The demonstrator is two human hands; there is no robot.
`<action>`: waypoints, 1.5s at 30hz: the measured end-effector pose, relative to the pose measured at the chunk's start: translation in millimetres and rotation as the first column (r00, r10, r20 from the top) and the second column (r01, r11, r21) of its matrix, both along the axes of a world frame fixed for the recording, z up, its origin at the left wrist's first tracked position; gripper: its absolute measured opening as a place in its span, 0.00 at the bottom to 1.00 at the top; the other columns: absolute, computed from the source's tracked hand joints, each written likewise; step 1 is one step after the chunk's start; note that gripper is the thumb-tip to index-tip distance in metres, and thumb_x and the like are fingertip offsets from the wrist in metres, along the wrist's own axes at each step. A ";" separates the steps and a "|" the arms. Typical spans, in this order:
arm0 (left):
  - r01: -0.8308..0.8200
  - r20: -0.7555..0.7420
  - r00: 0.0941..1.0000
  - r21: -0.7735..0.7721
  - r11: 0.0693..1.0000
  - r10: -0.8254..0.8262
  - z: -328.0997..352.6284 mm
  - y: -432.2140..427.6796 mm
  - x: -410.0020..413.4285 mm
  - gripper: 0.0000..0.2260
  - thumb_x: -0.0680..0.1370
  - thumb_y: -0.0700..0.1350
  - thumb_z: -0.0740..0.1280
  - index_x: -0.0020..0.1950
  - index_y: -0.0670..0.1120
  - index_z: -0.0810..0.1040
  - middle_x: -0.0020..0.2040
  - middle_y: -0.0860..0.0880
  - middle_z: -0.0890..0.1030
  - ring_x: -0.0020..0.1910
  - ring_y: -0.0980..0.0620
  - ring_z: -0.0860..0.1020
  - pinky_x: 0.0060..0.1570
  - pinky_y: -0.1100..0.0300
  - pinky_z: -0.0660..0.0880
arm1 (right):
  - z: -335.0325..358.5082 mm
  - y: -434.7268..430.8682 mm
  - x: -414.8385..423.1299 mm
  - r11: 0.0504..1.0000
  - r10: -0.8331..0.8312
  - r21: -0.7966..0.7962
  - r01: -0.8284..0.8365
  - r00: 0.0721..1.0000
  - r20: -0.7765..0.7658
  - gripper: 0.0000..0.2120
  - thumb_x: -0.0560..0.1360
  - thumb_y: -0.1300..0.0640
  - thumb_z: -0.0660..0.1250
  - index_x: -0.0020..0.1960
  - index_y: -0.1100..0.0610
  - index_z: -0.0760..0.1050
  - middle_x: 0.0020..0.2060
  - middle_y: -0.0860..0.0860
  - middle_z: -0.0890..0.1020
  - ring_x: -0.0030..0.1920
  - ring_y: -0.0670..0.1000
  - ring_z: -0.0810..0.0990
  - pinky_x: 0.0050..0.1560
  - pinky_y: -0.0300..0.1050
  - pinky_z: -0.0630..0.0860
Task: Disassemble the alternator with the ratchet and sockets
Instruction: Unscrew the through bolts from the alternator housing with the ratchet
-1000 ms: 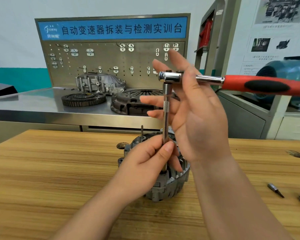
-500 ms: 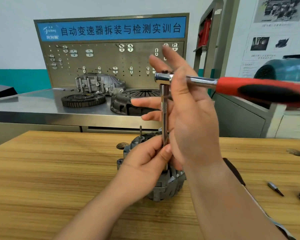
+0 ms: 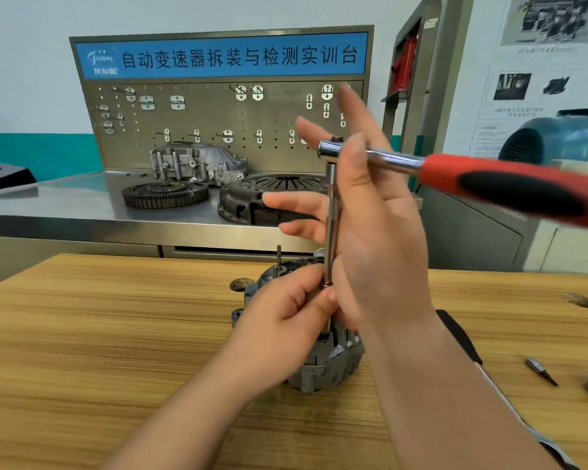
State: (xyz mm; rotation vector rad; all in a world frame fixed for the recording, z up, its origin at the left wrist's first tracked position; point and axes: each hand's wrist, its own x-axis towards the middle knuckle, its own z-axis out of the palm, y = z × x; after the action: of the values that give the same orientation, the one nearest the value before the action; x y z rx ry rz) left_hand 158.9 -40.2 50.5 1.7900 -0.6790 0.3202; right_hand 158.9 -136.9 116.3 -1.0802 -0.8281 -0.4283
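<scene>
Pinching the bar (image 3: 331, 212) over the alternator (image 3: 323, 374) is the left hand (image 3: 286, 329); the right hand (image 3: 381, 239) holds the ratchet (image 3: 506, 188) under its thumb.

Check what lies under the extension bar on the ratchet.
The alternator stands on the wooden table directly below the extension bar. The left hand pinches the bar's lower end, covering whatever fastener it meets. The right hand holds the ratchet above.
</scene>
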 end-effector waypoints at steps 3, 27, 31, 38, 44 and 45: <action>0.027 -0.026 0.999 0.010 1.000 -0.027 2.2 2.2 -1.1 0.16 0.77 0.51 0.60 0.50 0.39 0.77 0.44 0.33 0.78 0.41 0.35 0.76 0.44 0.37 0.74 | -2.3 -3.7 1.9 0.996 0.083 0.030 -0.080 0.990 -0.117 0.19 0.79 0.42 0.49 0.65 0.45 0.69 0.53 0.52 0.85 0.37 0.54 0.85 0.35 0.43 0.79; -0.012 -0.016 1.000 0.018 1.000 0.013 4.3 -3.2 2.0 0.14 0.77 0.49 0.58 0.49 0.43 0.80 0.42 0.48 0.84 0.44 0.40 0.79 0.47 0.44 0.75 | 0.6 -1.8 -2.7 0.985 -0.171 0.015 0.171 0.985 0.004 0.13 0.78 0.53 0.62 0.61 0.43 0.76 0.52 0.49 0.83 0.38 0.51 0.85 0.30 0.36 0.75; -0.020 -0.001 1.000 0.014 1.000 0.020 4.0 -2.7 1.3 0.14 0.77 0.50 0.59 0.49 0.44 0.80 0.41 0.48 0.84 0.42 0.45 0.81 0.46 0.47 0.77 | 1.0 -1.8 -3.1 0.996 -0.082 0.042 0.085 0.994 -0.073 0.13 0.78 0.47 0.60 0.61 0.44 0.74 0.56 0.49 0.83 0.36 0.51 0.85 0.29 0.37 0.77; -0.028 -0.023 0.999 0.035 0.999 0.028 6.8 -2.9 -3.0 0.14 0.78 0.52 0.56 0.50 0.47 0.78 0.41 0.52 0.83 0.44 0.36 0.78 0.47 0.39 0.74 | 1.8 -6.7 -1.1 0.996 -0.047 0.070 0.063 0.976 -0.213 0.16 0.75 0.42 0.59 0.57 0.46 0.77 0.52 0.52 0.84 0.35 0.51 0.84 0.29 0.39 0.77; -0.145 0.018 0.989 0.102 0.984 0.143 6.0 -8.0 -2.5 0.13 0.80 0.52 0.56 0.53 0.48 0.78 0.46 0.58 0.84 0.47 0.40 0.80 0.48 0.41 0.75 | 3.8 -6.7 -4.1 0.964 -0.265 0.006 0.265 0.963 0.044 0.12 0.78 0.53 0.62 0.59 0.43 0.75 0.56 0.49 0.83 0.40 0.49 0.85 0.34 0.38 0.78; -0.163 0.028 0.987 0.103 0.981 0.161 4.9 -8.7 -2.6 0.12 0.81 0.50 0.56 0.51 0.50 0.78 0.45 0.57 0.84 0.45 0.41 0.80 0.47 0.42 0.75 | 4.1 -6.7 -4.1 0.975 -0.223 0.016 0.223 0.975 0.013 0.12 0.78 0.53 0.61 0.59 0.44 0.75 0.56 0.49 0.83 0.39 0.50 0.85 0.33 0.38 0.78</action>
State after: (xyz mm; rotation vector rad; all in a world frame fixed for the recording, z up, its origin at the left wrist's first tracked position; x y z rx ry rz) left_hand 156.3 -48.8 55.4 1.9501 -0.5741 0.4185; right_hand 154.8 -143.6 120.5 -1.1625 -0.7174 -0.6308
